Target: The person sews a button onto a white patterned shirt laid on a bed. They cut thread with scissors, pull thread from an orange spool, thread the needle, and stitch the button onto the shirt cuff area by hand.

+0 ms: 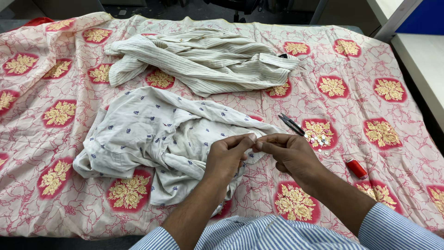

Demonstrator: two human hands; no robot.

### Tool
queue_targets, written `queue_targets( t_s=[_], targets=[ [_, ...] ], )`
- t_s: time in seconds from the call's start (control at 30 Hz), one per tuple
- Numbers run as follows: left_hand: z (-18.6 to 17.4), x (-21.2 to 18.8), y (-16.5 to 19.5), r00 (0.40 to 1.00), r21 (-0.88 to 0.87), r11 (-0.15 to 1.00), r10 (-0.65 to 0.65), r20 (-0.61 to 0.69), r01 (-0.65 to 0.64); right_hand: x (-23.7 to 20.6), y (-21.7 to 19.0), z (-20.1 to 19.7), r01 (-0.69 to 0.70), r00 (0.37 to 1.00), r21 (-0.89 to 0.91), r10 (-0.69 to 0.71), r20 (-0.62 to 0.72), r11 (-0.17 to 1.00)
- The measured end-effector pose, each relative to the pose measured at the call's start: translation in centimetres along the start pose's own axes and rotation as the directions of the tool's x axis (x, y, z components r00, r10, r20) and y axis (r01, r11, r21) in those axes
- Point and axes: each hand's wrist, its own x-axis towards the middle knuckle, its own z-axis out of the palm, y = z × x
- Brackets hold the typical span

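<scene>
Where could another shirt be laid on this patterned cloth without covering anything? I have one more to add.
Bare cloth lies right of the striped shirt, above the scissors. More lies left of the dotted shirt. It is crowded near the right hand: scissors, buttons, red thread spool.

Bare cloth (60, 203) lies open at eight o'clock; scissors (291, 124), buttons (318, 139) and spool (356, 168) crowd three o'clock.

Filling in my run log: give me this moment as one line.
left hand: pinching at right fingertips | right hand: pinching | below: white printed shirt | nearby: scissors, buttons, red spool
</scene>
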Motion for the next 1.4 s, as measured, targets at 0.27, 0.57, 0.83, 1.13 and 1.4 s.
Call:
queue_targets(
  t_s=[0.27,0.57,0.83,1.13,1.4],
  targets=[
    [0.1,0.6,-0.6,0.999,-0.206,0.978,0.022,0.033,-0.015,0.2,-0.1,0.2,-0.017,0.999,0.016,0.017,-0.040,1.000],
    [0.0,1.2,0.6,0.992,-0.098,0.989,0.119,0.045,-0.114,0.2,-0.6,-0.7,-0.009,0.998,0.159,0.019,-0.063,0.987],
    [-0.3,1.4,1.2,0.985,-0.070,0.985,0.165,0.059,-0.161,0.1,-0.6,-0.8,0.000,0.994,0.062,0.007,-0.106,0.998],
    [-2.4,1.2,2.3,0.931,0.670,0.661,0.340,0.134,-0.338,-0.3,-1.8,0.1,-0.034,0.979,-0.569,-0.088,-0.186,0.822],
    [-2.2,2.4,1.9,0.954,0.581,0.757,0.228,0.194,-0.299,-0.5,-1.4,0.2,-0.076,0.976,-0.785,-0.114,-0.184,0.614]
  ],
)
